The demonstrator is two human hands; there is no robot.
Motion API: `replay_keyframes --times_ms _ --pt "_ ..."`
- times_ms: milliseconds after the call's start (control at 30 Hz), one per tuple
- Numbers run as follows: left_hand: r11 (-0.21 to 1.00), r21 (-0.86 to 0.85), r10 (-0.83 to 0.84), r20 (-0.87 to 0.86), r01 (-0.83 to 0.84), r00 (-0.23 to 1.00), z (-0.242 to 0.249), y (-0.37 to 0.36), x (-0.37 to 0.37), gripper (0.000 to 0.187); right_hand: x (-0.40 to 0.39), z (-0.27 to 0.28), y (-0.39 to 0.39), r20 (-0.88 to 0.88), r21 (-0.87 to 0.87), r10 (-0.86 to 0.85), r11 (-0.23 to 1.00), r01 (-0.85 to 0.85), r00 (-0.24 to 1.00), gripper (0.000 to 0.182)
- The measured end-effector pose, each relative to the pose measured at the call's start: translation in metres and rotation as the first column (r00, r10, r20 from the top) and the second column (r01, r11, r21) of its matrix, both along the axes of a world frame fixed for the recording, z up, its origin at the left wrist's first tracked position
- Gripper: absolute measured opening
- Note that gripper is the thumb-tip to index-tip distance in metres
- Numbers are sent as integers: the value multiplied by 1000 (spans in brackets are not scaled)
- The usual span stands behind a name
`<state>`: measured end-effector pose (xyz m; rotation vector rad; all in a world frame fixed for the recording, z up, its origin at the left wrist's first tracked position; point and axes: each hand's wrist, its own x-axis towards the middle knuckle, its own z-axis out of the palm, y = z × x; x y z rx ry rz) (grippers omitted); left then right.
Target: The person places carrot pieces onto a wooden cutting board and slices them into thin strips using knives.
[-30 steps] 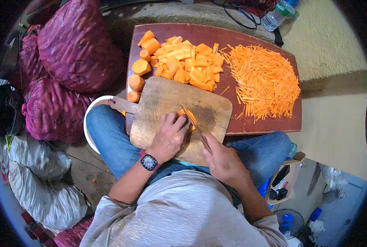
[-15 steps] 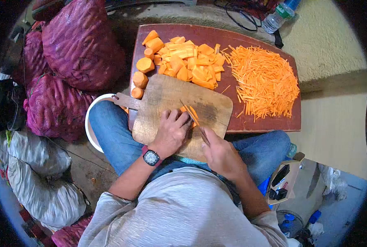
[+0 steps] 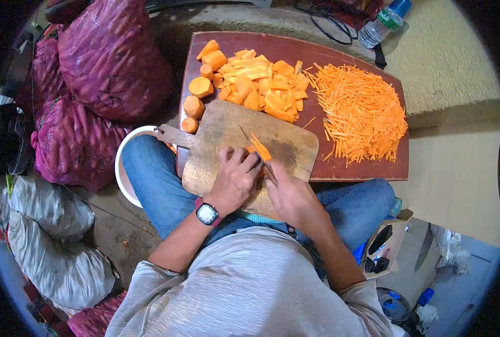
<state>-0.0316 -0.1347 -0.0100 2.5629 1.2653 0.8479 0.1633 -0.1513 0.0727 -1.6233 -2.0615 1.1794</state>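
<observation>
On a wooden cutting board (image 3: 216, 132) across my lap, my left hand (image 3: 236, 178) presses down with curled fingers on a carrot piece, mostly hidden beneath them. My right hand (image 3: 290, 194) is closed around the handle of a knife (image 3: 243, 132), its blade right beside my left fingertips. Thin carrot strips (image 3: 260, 148) lie against the blade. Behind the board, a heap of carrot slices (image 3: 261, 78) rests on the red-brown table (image 3: 311, 56), with thick carrot chunks (image 3: 200, 87) along its left side. A large pile of shredded carrot (image 3: 365, 115) covers the table's right part.
Purple mesh sacks (image 3: 109, 62) stand at the left, above white sacks (image 3: 59, 253). A white basin (image 3: 127, 180) sits by my left knee. A plastic bottle (image 3: 380, 28) lies at the back right. An open cardboard box (image 3: 387, 247) is near my right knee.
My right hand and the knife have shifted slightly left, closer to my left fingers. The carrot strips by the blade have moved a little. My left hand stays nearly in place.
</observation>
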Motion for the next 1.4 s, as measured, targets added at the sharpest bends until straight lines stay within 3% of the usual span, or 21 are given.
replay_keyframes --times_ms 67,167,233,467,567,633,733,867,933,1033,1267,1333,1400 --pt "1000 -10 -13 -3 13 1000 1 0 -1 35 0 1 3 34 -17 -8 1000 9 999 40" --pt "1000 -29 -11 4 11 1000 0 -1 -5 35 11 7 -7 -90 -35 -20 999 17 996 39" --pt "1000 -29 -2 13 3 1000 -2 -4 -7 35 12 24 -14 18 -153 -45 987 47 999 38" --pt "1000 -11 10 -27 -11 1000 1 -5 -4 33 -2 -2 4 -87 66 -20 997 26 996 37" --pt "999 -31 28 -40 -29 999 0 -7 -5 33 3 13 -6 -94 -43 -42 998 38 995 39" --pt "999 -46 21 -51 -24 998 -1 -8 -6 32 6 25 -13 74 -175 -43 983 55 996 39" --pt "999 -36 -19 1 19 1000 -2 -6 -6 32 0 8 -13 -46 -42 -36 999 34 998 39" --pt "999 -50 -14 1 14 1000 -2 -6 -7 32 -10 5 7 20 -71 -26 997 28 999 43" --pt "998 -61 -8 12 9 1000 -2 -5 -9 32 -1 5 3 -95 -30 -10 1000 7 995 43" --pt "999 -44 4 26 -3 1000 -2 -10 -11 34 6 27 -12 11 -164 -52 985 53 999 41" --pt "997 -77 -20 38 22 999 -6 -8 -9 37 -12 3 15 -4 -107 -39 993 38 999 43" --pt "997 -81 -14 50 18 999 -6 -7 -10 37 -5 3 10 -115 -33 -23 999 19 993 43" --pt "997 -79 -4 42 7 999 -4 -9 -10 39 0 20 -4 -28 -118 -17 993 14 999 42"
